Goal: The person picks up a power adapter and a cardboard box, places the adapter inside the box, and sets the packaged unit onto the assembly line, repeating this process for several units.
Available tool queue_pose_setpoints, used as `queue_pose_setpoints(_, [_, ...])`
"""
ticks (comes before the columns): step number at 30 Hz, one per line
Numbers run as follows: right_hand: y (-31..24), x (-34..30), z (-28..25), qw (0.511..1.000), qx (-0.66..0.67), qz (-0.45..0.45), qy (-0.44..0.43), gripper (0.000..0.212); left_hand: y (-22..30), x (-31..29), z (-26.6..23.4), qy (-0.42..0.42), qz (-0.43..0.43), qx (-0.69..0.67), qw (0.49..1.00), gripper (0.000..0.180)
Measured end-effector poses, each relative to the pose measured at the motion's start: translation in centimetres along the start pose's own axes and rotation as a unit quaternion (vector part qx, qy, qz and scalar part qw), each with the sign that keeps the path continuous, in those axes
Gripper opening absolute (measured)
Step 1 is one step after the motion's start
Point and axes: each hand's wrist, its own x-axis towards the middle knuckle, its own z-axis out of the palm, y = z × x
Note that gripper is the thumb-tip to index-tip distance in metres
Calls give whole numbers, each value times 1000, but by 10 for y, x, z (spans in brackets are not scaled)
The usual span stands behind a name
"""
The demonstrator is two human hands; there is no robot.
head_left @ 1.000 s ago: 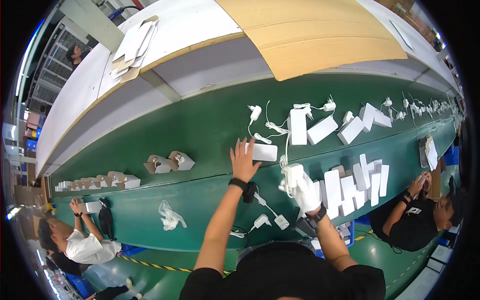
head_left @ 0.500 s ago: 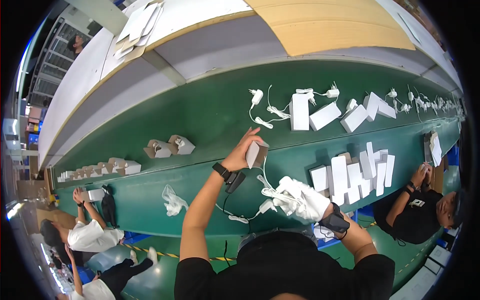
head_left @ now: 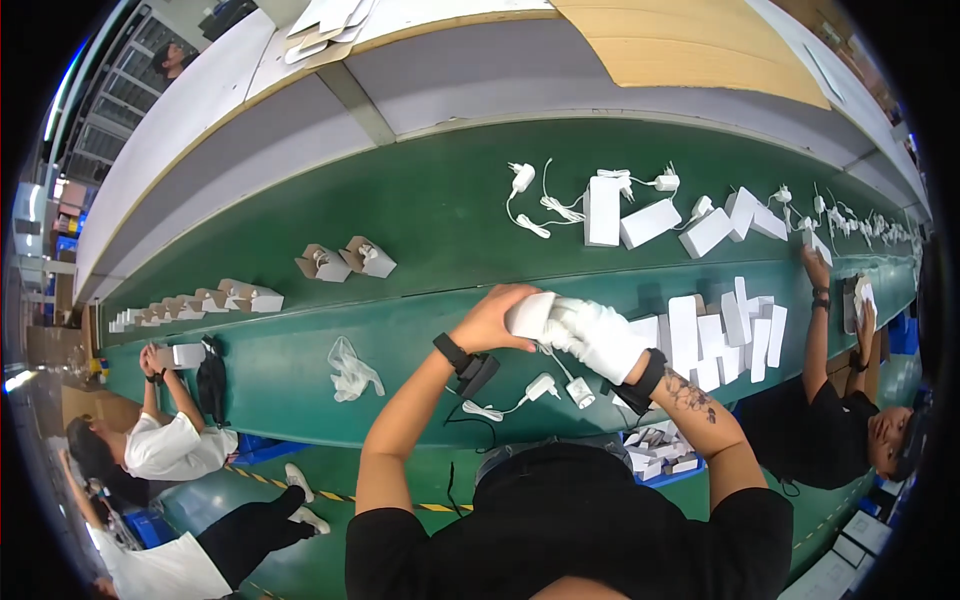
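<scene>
My left hand (head_left: 493,320) is wrapped round a small white box (head_left: 528,316) above the green bench. Against the box's right side press the fingers of my right hand (head_left: 598,338), in a white glove. What they pinch is hidden at the box. A white cord runs down from between my hands to a white plug (head_left: 579,392) hanging or lying below; I cannot tell which. A second white charger (head_left: 541,386) with a coiled cord lies on the bench near me.
White boxes (head_left: 708,345) stand grouped at right. Beyond are more boxes (head_left: 602,212) and chargers (head_left: 522,178). Open boxes (head_left: 368,257) line the left, past a clear plastic bag (head_left: 352,370). A blue bin (head_left: 665,470) sits below the bench edge. Co-workers (head_left: 180,440) work on both sides.
My right hand has moved up and left to the box, lifting the cord bundle out of view. The box has turned in my left hand. The right co-worker's arm now reaches out over the bench.
</scene>
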Motion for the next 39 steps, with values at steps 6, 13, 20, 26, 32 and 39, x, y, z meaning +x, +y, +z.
queue_pose_setpoints(6, [15,21,0,966,-248,56,-54,21,-1,17,37,50,-62,-95,992,87])
queue_pose_setpoints(13, [27,74,6,942,-299,-82,-125,13,-35,6,26,150,-45,-94,983,88])
queue_pose_setpoints(20, [94,173,-11,987,-100,-127,22,37,-96,28,-9,350,-84,-111,926,95])
queue_pose_setpoints(26, [230,296,8,871,-467,-73,-136,37,-145,4,-45,456,-152,-153,863,82])
queue_pose_setpoints(32, [257,279,6,934,-338,40,-110,23,-108,-15,-13,546,-305,123,770,71])
queue_pose_setpoints(39, [83,138,-36,1000,19,2,10,17,6,14,41,111,-285,-791,530,64])
